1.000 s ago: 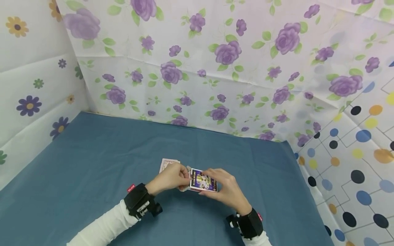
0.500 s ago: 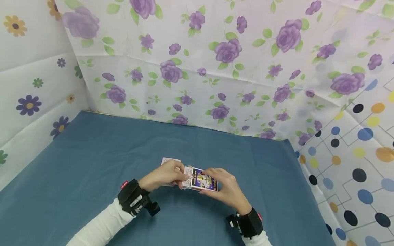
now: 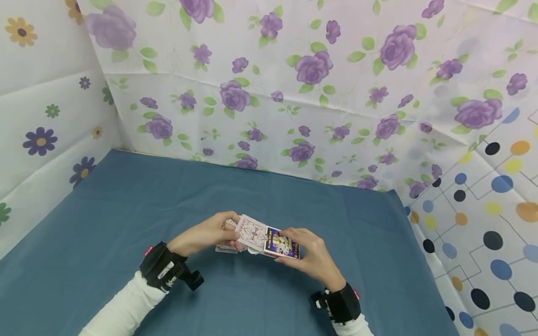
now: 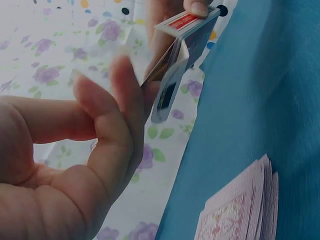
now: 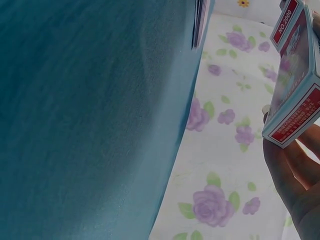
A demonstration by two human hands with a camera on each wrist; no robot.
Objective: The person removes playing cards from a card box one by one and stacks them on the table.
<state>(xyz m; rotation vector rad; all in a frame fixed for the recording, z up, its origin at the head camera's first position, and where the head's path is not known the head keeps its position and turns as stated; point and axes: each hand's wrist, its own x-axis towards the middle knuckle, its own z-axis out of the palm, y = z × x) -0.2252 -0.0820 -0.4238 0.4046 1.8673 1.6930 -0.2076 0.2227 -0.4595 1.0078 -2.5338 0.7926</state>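
Observation:
My left hand (image 3: 210,234) pinches a patterned playing card (image 3: 253,232) by its left edge. That card sticks out of the open end of a purple-fronted card box (image 3: 282,244). Fingers and thumb of my right hand (image 3: 310,252) grip the box by its edges. Seen in the left wrist view, the box (image 4: 200,42) has a flap hanging open toward my left hand (image 4: 75,155). The right wrist view has the box (image 5: 295,95) above the cloth, with red printed panels on its ends. Whether more than one card is pinched, I cannot tell.
A loose stack of cards (image 4: 230,215) lies face down on the blue cloth (image 3: 168,196), partly hidden under my left hand in the head view. Flowered sheets (image 3: 273,93) hang behind the cloth's far edge, and a dotted sheet (image 3: 483,261) stands on the right.
My left hand has moved left and slightly up, drawing the card further out of the box. My right hand and the box have hardly moved.

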